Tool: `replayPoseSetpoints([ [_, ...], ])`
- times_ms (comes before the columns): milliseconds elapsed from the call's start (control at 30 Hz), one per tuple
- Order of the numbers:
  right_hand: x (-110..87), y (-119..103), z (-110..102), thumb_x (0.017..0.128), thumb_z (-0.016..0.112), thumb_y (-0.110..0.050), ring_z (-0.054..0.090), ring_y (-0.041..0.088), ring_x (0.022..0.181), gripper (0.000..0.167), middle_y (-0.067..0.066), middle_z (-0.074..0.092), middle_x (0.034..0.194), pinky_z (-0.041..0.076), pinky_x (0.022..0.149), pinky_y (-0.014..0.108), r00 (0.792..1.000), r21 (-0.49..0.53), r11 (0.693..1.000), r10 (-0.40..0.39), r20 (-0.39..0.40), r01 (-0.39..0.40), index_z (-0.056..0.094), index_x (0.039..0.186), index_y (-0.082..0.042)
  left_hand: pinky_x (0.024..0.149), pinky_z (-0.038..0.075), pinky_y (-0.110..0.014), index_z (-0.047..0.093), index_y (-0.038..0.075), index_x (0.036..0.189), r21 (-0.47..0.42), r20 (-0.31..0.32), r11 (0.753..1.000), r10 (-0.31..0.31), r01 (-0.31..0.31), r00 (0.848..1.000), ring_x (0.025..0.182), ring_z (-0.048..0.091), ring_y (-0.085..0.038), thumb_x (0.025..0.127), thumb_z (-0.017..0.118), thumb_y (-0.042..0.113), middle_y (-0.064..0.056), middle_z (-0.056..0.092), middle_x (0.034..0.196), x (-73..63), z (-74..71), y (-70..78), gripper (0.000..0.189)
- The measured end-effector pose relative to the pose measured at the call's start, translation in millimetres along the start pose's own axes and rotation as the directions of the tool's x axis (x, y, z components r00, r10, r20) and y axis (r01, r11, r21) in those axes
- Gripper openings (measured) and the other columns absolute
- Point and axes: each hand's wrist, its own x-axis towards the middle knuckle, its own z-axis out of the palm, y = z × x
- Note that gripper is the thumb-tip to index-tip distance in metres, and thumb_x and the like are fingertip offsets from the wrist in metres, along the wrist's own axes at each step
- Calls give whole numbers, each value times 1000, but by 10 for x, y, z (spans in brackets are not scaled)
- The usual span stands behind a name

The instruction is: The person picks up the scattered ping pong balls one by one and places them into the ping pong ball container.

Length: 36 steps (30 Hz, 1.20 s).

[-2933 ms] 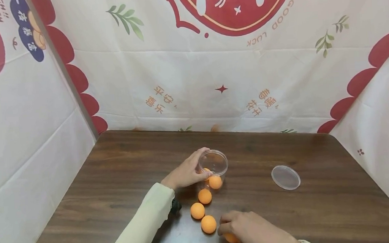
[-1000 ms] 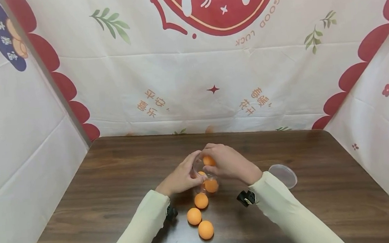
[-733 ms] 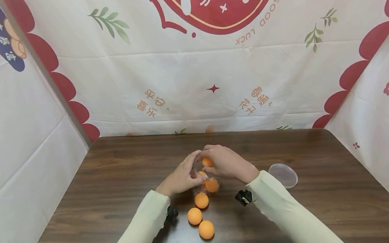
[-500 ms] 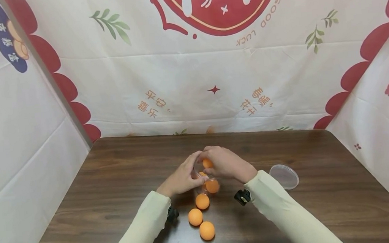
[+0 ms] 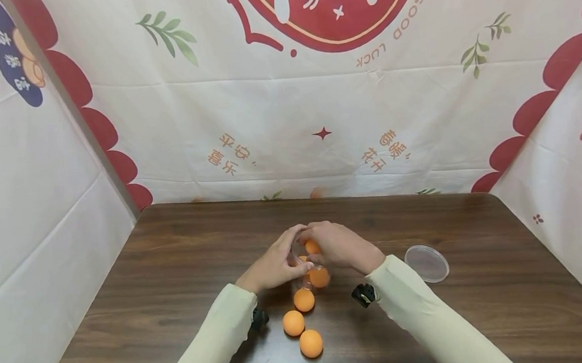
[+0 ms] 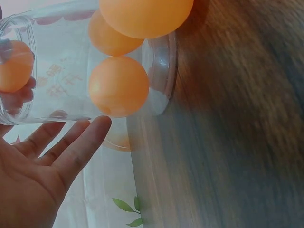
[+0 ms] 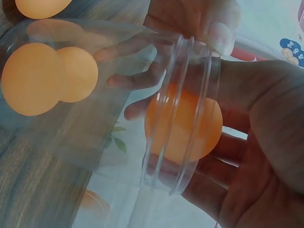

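Just below centre, the left hand (image 5: 274, 265) curves round the jar (image 6: 61, 102), seemingly to steady it, while the right hand (image 5: 342, 247) pinches a ball (image 5: 312, 246) at its mouth, three loose balls (image 5: 293, 323) lie lower, and the lid (image 5: 427, 263) rests at right, apparently set aside.

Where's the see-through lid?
In the head view, the round clear plastic lid lies on the brown wooden table, right of the right hand, beside its pale sleeve.

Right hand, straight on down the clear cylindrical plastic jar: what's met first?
Probably one of the two round orange plastic-looking balls low in the jar; depth leaves which unclear.
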Motion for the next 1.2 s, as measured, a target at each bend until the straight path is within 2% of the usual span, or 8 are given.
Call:
replayPoseSetpoints([
  [267,7,7,5,82,75,-20,52,14,73,32,5,65,108,49,69,32,999,-17,999,34,20,-34,69,112,-13,76,51,-24,20,17,149,2,-2,1000,10,-10,1000,80,62,-6,89,62,29,-6,38,142,4,3,6,74],
  [567,16,22,3,83,74,-17,59,15,77,31,6,64,102,52,70,33,999,-6,1000,21,27,-21,68,113,-10,75,51,-23,18,14,150,17,-3,1000,7,-7,1000,82,61,-7,89,62,27,-9,37,144,-6,-2,29,77],
  [933,8,10,-14,81,75,-16,63,20,89,37,10,64,114,54,79,38,998,4,999,52,38,-52,67,117,-8,76,51,-23,20,15,149,19,-9,1000,11,-11,1000,81,61,-6,88,63,25,-7,39,142,-2,-3,29,75],
  [1200,0,2,-60,82,75,-17,63,18,86,34,6,64,109,53,75,36,998,-6,998,55,23,-55,68,115,-11,77,51,-23,19,14,150,4,-2,1000,7,-7,1000,82,61,-6,88,63,25,-7,37,144,-2,-9,22,77],
])
